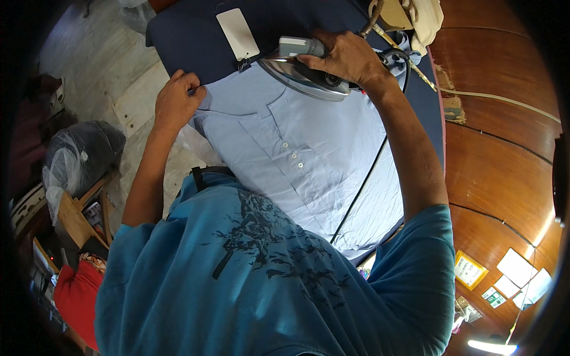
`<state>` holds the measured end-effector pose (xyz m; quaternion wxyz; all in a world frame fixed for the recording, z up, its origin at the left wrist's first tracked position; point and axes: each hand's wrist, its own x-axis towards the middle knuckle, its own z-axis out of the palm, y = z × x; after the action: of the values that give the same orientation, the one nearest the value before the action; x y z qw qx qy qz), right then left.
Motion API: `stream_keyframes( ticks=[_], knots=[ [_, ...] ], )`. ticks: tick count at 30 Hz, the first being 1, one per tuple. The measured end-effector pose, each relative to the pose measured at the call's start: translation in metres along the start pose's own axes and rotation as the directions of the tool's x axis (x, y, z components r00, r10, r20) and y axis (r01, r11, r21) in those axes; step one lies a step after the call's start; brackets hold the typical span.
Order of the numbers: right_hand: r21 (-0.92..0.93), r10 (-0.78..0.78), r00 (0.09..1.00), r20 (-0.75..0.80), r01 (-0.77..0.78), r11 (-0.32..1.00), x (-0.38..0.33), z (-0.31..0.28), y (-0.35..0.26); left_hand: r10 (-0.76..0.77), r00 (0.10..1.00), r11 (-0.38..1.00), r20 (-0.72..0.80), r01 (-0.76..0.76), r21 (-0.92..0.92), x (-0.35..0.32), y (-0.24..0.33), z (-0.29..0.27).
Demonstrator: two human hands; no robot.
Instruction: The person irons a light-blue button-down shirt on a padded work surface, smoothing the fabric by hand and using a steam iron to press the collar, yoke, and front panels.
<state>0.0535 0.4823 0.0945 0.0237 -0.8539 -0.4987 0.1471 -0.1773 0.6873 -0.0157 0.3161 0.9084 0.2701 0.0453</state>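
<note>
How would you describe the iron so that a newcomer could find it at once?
Begin with the dark blue cloth at the picture's top, then the light blue garment lying on it. At the garment's upper edge, the right hand holds the iron by its handle. Its shiny metal sets it apart from the flat white tag nearby.

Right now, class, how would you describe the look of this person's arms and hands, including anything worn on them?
The left hand and right hand are bare, with no gloves or watch showing. The forearms are uncovered too, below short, plain blue sleeves.
</note>
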Motion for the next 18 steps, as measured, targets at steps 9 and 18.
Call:
stream_keyframes(
  ticks=[9,18],
  knots=[
    [-0.027,-0.081,0.997,-0.005,0.081,0.996,0.004,0.005,-0.001,0.566,0.795,0.676,0.218,-0.599,0.429,0.101,0.024,0.012],
    [0.021,-0.145,0.989,0.013,0.144,0.989,-0.006,0.004,-0.003,0.457,0.83,0.726,0.321,-0.556,0.403,0.117,0.029,-0.001]
  ],
)
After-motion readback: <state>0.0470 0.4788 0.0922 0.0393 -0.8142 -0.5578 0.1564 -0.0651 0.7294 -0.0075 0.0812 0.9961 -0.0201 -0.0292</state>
